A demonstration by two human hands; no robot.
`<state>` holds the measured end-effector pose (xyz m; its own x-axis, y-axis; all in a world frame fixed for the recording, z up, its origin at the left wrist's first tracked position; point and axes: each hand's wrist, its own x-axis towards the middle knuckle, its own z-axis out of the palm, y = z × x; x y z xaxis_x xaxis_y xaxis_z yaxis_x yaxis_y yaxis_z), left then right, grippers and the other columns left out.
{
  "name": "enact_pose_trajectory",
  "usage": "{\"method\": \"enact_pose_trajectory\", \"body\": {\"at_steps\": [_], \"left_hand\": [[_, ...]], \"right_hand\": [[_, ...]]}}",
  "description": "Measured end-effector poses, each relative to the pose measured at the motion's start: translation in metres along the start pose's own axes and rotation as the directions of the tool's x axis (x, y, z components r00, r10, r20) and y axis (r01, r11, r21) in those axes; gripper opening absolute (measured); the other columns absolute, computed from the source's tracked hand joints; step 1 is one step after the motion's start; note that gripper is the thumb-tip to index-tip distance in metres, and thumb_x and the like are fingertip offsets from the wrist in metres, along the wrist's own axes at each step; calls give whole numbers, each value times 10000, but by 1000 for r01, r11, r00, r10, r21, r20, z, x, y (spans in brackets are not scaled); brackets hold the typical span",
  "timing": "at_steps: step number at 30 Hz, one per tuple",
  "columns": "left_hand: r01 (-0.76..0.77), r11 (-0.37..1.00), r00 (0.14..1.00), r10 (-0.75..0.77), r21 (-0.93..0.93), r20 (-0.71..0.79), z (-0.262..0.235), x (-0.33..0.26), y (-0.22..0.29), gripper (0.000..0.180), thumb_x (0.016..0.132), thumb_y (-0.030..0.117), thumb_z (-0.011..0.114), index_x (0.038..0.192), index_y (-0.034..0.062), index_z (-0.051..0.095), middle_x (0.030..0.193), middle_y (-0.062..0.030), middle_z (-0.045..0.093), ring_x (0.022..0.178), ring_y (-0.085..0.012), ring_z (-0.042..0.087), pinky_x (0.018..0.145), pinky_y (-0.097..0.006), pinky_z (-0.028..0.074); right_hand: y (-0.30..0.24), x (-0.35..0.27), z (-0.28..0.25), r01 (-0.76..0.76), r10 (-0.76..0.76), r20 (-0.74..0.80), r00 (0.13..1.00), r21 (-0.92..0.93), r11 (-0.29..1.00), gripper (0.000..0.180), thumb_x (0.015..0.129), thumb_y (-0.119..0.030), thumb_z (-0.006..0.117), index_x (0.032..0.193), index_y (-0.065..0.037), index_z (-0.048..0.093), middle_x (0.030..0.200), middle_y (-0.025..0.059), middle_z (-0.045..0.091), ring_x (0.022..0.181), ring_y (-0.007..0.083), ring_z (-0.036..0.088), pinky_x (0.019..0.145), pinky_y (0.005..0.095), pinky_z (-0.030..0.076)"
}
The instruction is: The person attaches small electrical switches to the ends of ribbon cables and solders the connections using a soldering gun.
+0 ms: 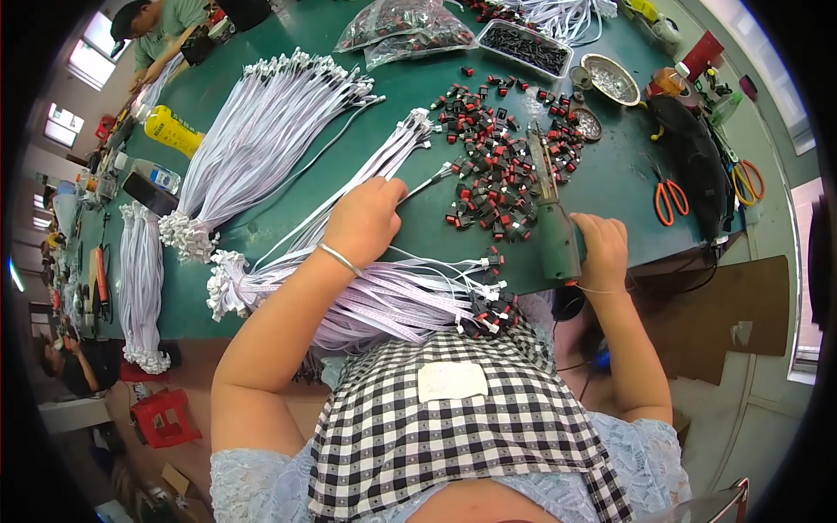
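Observation:
My left hand (pixel 364 220), a bangle at its wrist, is closed over a white ribbon cable (pixel 420 185). The cable's stripped end points right, toward a pile of small red-and-black rocker switches (pixel 488 161). More white cables (pixel 384 157) run beneath that hand. Wrapped around the green handle of a soldering gun (pixel 556 240) is my right hand (pixel 602 248); the metal tip points away from me over the switches. Closest to me, a bundle of cables (pixel 392 301) lies along the table edge, with switches (pixel 493 312) on its right ends.
A large cable bundle (pixel 270 131) lies at the left, near a yellow bottle (pixel 170 129). Bagged parts (pixel 405 30), a tray of black pieces (pixel 525 48) and a metal dish (pixel 610 80) stand at the back. Orange-handled scissors (pixel 671 200) lie right. Another person (pixel 179 30) sits far left.

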<state>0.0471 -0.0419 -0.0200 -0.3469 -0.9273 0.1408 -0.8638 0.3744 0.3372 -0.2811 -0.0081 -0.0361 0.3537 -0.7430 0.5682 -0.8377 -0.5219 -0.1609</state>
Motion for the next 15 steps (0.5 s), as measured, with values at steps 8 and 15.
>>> {"method": "enact_pose_trajectory", "body": {"at_steps": [8, 15], "left_hand": [[71, 995, 984, -58, -70, 169, -7, 28, 5, 210, 730, 182, 618, 881, 44, 573, 832, -139, 584, 784, -308, 570, 700, -388, 457], [-89, 994, 989, 95, -65, 109, 12, 51, -4, 143, 734, 134, 583, 822, 26, 551, 714, -118, 572, 693, -279, 561, 629, -373, 441]], "right_hand": [[0, -3, 0, 26, -26, -17, 1000, -35, 999, 388, 603, 26, 543, 979, -72, 548, 869, 85, 574, 787, 272, 549, 734, 364, 387], [-33, 2, -26, -514, 568, 144, 810, 640, 571, 365, 701, 6, 618, 1041, -63, 504, 872, 31, 550, 752, 117, 536, 598, 251, 430]]}}
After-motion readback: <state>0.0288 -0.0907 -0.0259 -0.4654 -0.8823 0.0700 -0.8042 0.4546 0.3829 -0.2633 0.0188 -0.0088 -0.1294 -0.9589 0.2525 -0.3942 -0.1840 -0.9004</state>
